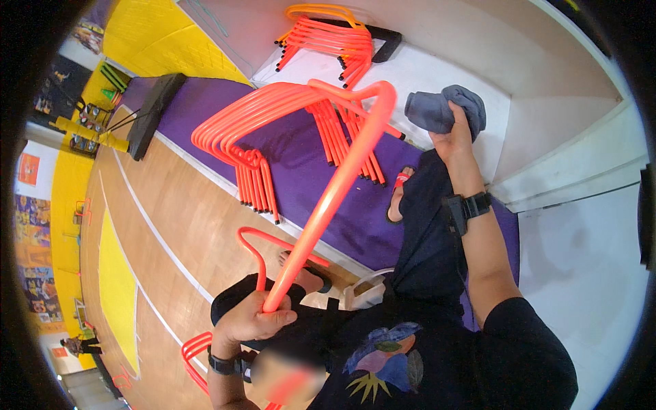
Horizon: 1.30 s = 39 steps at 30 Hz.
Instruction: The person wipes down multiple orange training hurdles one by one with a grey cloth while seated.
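Observation:
My left hand is closed around the tube of an orange-red plastic training hurdle. The hurdle slants up and away from my fist, and its far bend passes in front of a row of similar hurdles. That row stands nested on a purple floor strip, its legs tipped with black caps. In my right hand is a bunched grey-blue cloth, gripped with the thumb on top. It is raised above a white floor area near the wall.
Another stack of hurdles, orange-red with yellow-orange behind, stands by the wall. A pale bag sits by my legs. More hurdles are at lower left. A person is far off across the wooden court. A black-based post stands at the court's edge.

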Tool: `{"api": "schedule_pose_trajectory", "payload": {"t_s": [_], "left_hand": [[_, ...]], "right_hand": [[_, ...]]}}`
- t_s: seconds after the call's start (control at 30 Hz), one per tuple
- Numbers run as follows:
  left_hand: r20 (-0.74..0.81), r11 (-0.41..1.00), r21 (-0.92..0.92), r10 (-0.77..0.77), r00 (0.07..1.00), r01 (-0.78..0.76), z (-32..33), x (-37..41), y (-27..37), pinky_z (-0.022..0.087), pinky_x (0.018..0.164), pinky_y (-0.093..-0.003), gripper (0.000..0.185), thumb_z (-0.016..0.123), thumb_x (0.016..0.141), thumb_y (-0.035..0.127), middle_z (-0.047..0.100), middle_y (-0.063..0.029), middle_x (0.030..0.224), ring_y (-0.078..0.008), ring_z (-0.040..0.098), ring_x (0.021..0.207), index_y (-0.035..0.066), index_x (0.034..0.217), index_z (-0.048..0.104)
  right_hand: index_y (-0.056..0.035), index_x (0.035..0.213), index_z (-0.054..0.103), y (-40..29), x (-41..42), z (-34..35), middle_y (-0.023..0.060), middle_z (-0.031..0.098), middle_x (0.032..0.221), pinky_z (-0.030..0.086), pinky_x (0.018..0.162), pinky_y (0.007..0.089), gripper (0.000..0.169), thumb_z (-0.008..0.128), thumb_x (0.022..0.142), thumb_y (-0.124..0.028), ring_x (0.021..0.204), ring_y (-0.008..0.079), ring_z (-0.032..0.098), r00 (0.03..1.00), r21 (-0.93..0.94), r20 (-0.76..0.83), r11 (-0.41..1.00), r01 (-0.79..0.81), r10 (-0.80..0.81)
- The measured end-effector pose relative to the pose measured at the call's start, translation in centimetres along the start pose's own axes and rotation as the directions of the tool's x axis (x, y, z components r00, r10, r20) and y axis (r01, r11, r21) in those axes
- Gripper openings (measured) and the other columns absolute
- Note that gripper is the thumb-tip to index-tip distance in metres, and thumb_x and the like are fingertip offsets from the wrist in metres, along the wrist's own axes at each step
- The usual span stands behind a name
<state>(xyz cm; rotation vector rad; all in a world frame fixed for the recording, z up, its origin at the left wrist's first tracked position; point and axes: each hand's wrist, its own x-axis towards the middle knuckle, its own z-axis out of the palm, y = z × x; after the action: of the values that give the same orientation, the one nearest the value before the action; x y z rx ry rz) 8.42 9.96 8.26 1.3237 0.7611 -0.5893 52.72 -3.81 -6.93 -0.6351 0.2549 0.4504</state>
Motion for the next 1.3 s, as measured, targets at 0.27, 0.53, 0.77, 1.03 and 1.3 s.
{"api": "schedule_pose_trajectory", "payload": {"t_s": [0.27,0.53,0.77,1.03,1.3], "left_hand": [[-0.073,0.797,0.594,0.193,0.978,-0.113,-1.7,3.5,4.1,0.046,0.064,-0.0285,0.023,0.07,0.08,0.022,0.056,-0.0032,0.066,-0.0098,0.052,0.066,0.002,0.088,0.063],[-0.121,0.603,0.793,0.29,0.949,-0.083,-7.8,12.8,4.0,0.047,0.064,-0.0303,0.024,0.064,0.084,0.024,0.061,-0.0073,0.069,-0.0127,0.056,0.066,0.004,0.097,0.066],[-0.166,0.328,0.944,0.519,0.838,-0.017,-12.9,19.1,8.1,0.048,0.06,-0.037,0.027,0.061,0.084,0.03,0.062,-0.0166,0.071,-0.024,0.062,0.063,0.005,0.093,0.066],[-0.219,0.303,0.953,0.626,0.749,0.025,-19.5,22.2,9.4,0.049,0.073,-0.0439,0.032,0.061,0.081,0.031,0.064,-0.0205,0.086,-0.0368,0.062,0.085,0.004,0.098,0.064],[-0.276,-0.078,0.888,0.696,0.663,0.452,-24.7,25.0,10.4,0.052,0.066,-0.0446,0.032,0.066,0.078,0.036,0.065,-0.0164,0.08,-0.0327,0.065,0.08,0.008,0.092,0.063]], "right_hand": [[-0.0017,0.126,0.045,-0.3,-4.5,0.9,0.0094,0.052,0.121,0.04,0.102,0.0366,0.048,0.06,0.082,-0.014,0.114,0.0227,0.051,0.82,-0.255,0.529,0.881,0.398,-0.217],[-0.0066,0.109,0.058,0.4,-1.0,1.3,0.0094,0.061,0.11,0.049,0.091,0.0439,0.028,0.061,0.085,-0.019,0.101,0.0277,0.06,0.997,-0.082,0.041,0.995,-0.064,0.068],[-0.0072,0.109,0.058,1.1,-0.6,1.0,0.0098,0.062,0.107,0.05,0.089,0.0404,0.029,0.063,0.084,-0.021,0.098,0.0263,0.062,0.988,-0.064,0.049,0.988,-0.141,0.144],[-0.0078,0.106,0.06,1.1,-0.9,1.3,0.007,0.063,0.105,0.051,0.086,0.0373,0.029,0.066,0.082,-0.023,0.097,0.0221,0.062,0.976,-0.065,0.056,0.976,-0.206,0.21],[-0.0073,0.106,0.06,0.4,-0.7,0.9,0.0083,0.062,0.107,0.05,0.088,0.0383,0.028,0.064,0.082,-0.022,0.098,0.0234,0.061,0.98,-0.045,0.01,0.979,-0.198,0.198]]}}
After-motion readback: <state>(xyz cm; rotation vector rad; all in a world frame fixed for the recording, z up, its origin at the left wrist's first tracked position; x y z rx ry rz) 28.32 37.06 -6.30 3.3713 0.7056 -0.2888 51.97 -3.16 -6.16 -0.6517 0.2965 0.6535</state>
